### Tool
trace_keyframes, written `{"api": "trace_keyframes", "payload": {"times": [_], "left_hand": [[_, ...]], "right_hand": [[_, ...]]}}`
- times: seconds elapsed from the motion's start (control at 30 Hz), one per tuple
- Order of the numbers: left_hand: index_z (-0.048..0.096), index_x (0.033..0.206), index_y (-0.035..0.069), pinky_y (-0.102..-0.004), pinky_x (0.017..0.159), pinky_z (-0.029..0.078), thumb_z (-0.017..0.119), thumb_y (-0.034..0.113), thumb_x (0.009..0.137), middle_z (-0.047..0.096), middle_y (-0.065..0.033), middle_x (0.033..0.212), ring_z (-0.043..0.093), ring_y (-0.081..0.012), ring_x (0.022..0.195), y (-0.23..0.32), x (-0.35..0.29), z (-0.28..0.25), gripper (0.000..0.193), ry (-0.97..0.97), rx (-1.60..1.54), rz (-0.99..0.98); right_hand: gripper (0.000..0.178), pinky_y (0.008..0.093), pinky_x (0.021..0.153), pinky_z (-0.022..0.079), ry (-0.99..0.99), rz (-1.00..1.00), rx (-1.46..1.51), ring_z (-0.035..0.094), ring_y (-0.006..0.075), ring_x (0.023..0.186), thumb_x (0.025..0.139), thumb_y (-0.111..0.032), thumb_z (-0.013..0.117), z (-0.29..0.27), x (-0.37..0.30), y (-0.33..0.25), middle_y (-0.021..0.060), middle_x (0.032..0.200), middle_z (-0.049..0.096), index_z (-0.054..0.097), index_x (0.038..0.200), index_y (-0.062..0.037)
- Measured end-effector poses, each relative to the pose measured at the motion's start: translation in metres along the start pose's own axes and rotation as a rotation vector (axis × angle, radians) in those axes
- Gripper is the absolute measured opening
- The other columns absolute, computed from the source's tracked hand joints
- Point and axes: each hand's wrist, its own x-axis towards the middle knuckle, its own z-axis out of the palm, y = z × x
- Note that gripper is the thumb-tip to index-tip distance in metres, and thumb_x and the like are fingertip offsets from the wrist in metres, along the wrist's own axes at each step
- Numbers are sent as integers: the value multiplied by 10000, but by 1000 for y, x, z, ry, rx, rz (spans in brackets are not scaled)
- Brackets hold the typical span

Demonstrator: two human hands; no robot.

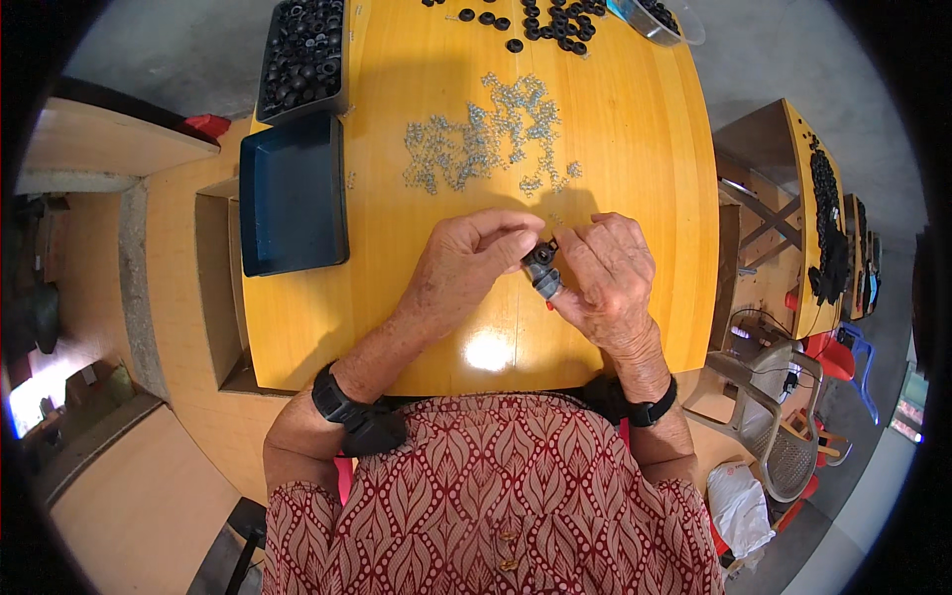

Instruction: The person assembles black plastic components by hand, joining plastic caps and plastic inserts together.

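Note:
Above the near half of the yellow table, both my hands meet around a small black round part (541, 254) with an opening in its face. My left hand (466, 258) is closed, thumb and forefinger pinching at the part's left side. My right hand (607, 273) curls around the part from the other side. Below it, against the right thumb, sits a grey band-like piece (545, 283) with a bit of red under it; whether it is joined to the part I cannot tell. Beyond my hands many small silvery screw-like pieces (476, 144) lie scattered.
At the left edge stands a dark blue tray (342, 223), with a bin (346, 59) of black round parts behind it. More black parts (565, 25) lie at the far side, near a clear bowl (684, 38). A grey plastic chair (783, 436) stands at right.

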Motion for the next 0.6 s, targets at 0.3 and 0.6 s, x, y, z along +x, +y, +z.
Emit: {"api": "trace_keyframes", "payload": {"times": [0.3,0.6], "left_hand": [[654,1111,-11,-226,807,479,601,191,957,651,-16,991,576,-75,900,-9,2,-2,259,-47,35,79],[657,1102,-16,-244,820,466,595,203,961,658,-25,971,581,-89,894,-1,-1,-3,267,-85,87,66]], "right_hand": [[329,394,698,475,36,23,47,573,284,728,576,-118,764,3,-2,3,90,742,549,652,863,-2],[336,387,690,480,57,59,73,579,290,719,581,-117,778,3,0,3,105,737,551,655,868,5]]}}
